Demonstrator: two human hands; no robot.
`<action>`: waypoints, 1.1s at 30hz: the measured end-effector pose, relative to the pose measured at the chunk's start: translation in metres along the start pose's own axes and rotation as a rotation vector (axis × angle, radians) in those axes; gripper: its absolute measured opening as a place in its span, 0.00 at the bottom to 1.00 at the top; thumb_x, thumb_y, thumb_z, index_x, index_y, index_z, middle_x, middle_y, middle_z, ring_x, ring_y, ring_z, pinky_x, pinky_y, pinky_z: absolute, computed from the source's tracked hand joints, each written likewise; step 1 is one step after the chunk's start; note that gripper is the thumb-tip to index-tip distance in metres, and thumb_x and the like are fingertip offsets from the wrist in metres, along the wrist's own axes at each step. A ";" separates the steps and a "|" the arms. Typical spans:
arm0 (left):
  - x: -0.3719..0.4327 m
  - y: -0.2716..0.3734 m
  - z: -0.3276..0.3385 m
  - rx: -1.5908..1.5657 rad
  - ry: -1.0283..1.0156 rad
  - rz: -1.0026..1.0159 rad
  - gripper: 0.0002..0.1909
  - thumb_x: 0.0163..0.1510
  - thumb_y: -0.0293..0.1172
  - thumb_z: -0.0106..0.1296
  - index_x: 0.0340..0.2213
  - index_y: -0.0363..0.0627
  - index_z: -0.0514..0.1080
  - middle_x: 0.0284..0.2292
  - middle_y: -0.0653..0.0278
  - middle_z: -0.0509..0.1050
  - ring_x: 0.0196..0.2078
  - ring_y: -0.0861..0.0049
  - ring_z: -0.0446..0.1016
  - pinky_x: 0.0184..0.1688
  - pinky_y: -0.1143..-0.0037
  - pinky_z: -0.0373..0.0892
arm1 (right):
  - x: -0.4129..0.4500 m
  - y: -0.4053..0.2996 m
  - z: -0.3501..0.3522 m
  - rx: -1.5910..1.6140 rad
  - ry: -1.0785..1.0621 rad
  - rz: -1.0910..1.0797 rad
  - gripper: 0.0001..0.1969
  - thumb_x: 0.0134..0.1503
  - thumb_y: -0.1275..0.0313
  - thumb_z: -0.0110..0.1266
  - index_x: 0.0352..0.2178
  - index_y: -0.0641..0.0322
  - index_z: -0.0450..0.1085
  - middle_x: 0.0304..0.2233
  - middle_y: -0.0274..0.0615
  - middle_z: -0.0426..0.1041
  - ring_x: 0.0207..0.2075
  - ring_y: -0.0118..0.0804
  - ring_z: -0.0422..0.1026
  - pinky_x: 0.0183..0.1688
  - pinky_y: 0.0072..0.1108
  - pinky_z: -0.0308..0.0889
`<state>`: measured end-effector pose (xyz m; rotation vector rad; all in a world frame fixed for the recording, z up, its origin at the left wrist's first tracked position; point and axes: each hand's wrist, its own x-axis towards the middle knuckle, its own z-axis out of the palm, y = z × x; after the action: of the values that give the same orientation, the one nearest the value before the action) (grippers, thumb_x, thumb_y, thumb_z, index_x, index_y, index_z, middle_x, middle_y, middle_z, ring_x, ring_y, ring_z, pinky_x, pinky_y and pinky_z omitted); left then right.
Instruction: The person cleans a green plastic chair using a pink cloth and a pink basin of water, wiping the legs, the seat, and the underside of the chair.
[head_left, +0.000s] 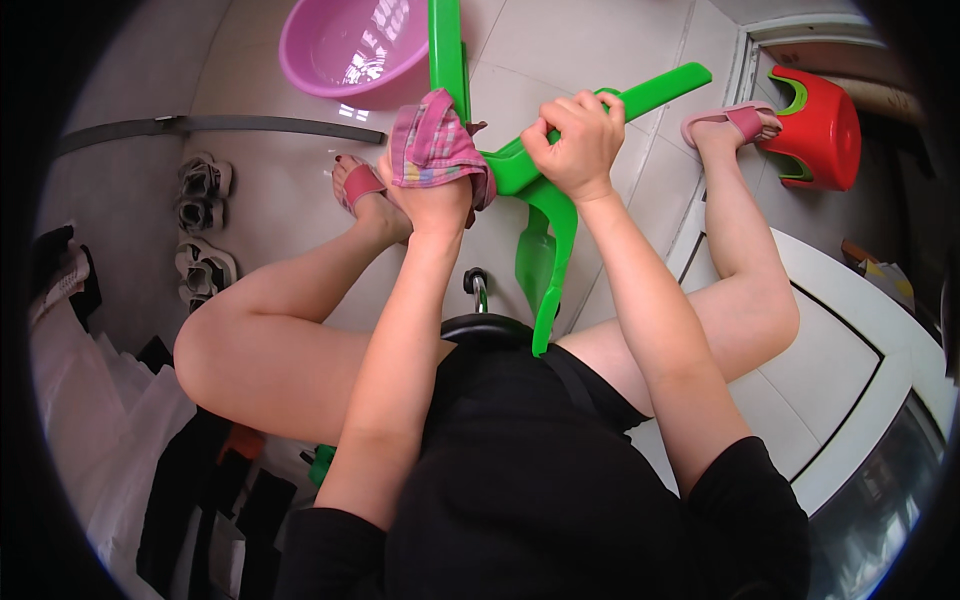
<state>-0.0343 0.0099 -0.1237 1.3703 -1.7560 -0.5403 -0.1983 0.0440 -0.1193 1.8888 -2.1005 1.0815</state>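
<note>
My left hand (431, 206) is closed around a pink checked cloth (439, 150), pressing it against a green plastic piece of furniture (559, 217) with splayed legs, possibly a small chair or stool. The cloth hides most of those fingers and the part of the plastic beneath it. My right hand (576, 142) grips one green leg, which runs out past the knuckles toward the upper right. A curved green panel hangs down between my knees, its lower tip against my black shorts.
Beyond my hands stands a pink plastic basin (300, 79) with bright reflections inside. A grey strip (277, 126) crosses at left, above several shoes (202, 262). A red stool (832, 139) stands by my right foot. Beneath me is a black seat (487, 328) with a caster (475, 280).
</note>
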 end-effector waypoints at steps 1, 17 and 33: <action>0.005 0.002 -0.001 -0.048 0.010 -0.021 0.15 0.47 0.32 0.55 0.39 0.46 0.73 0.32 0.62 0.75 0.35 0.65 0.74 0.35 0.71 0.67 | 0.000 0.001 0.000 -0.006 0.003 -0.003 0.08 0.35 0.69 0.52 0.08 0.53 0.63 0.13 0.29 0.65 0.22 0.34 0.64 0.42 0.29 0.57; 0.071 -0.042 -0.002 0.662 -0.801 -0.020 0.14 0.51 0.35 0.45 0.30 0.36 0.73 0.32 0.43 0.75 0.36 0.48 0.74 0.39 0.60 0.70 | -0.001 -0.005 -0.001 -0.041 -0.021 -0.016 0.08 0.35 0.70 0.50 0.08 0.54 0.61 0.12 0.30 0.63 0.21 0.35 0.62 0.41 0.29 0.57; 0.116 -0.076 -0.040 -1.109 0.114 -0.645 0.13 0.57 0.38 0.39 0.38 0.42 0.66 0.32 0.60 0.70 0.29 0.71 0.73 0.29 0.72 0.75 | -0.002 0.012 -0.008 -0.096 0.024 0.076 0.11 0.38 0.70 0.51 0.07 0.56 0.59 0.11 0.31 0.62 0.21 0.34 0.62 0.42 0.30 0.57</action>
<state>0.0349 -0.1165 -0.1180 1.0355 -0.6106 -1.4649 -0.2119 0.0495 -0.1198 1.7582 -2.1856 0.9939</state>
